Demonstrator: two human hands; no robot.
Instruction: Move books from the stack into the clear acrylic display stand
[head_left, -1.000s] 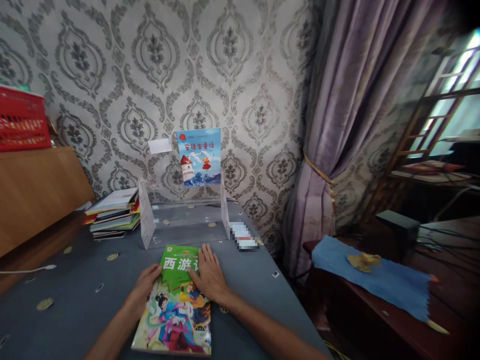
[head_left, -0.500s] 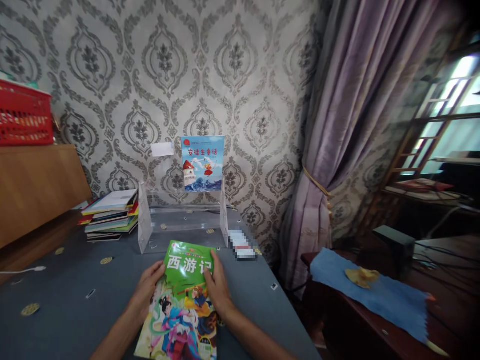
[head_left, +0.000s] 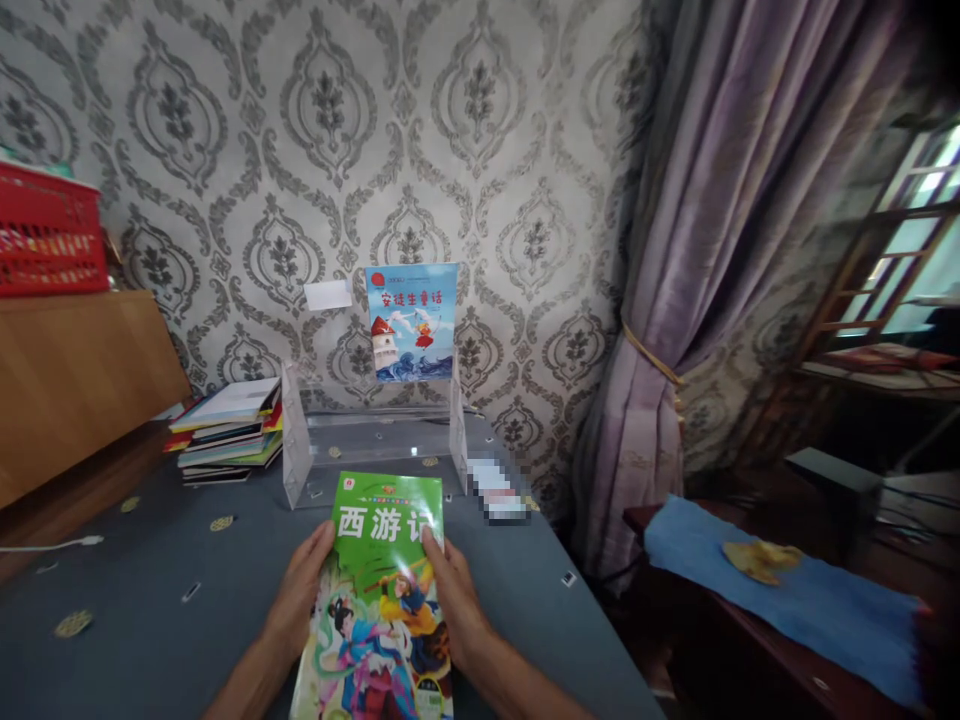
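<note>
A green picture-covered book (head_left: pixel 386 610) with large white characters is held in front of me, its cover facing up towards me. My left hand (head_left: pixel 300 580) grips its left edge, with the fingers partly hidden behind it. On the opposite edge, my right hand (head_left: pixel 454 590) is closed round the book, thumb on the front cover. Just beyond the book stands a clear acrylic stand (head_left: pixel 294 440). A blue book (head_left: pixel 412 325) with red characters rests upright in the right part of that stand, apart from both hands.
A stack of books (head_left: pixel 229 430) lies left of the stand on the grey-covered table (head_left: pixel 150 640). A pixelated item (head_left: pixel 496 490) lies to its right. Further left, a red basket (head_left: pixel 49 230) sits on a wooden cabinet (head_left: pixel 82 370). A blue cloth (head_left: pixel 787 595) drapes over furniture at right.
The green book has straightened and shifted slightly right with both hands. My right hand's fingers have slipped from the upper front edge to behind it. The view has turned slightly.
</note>
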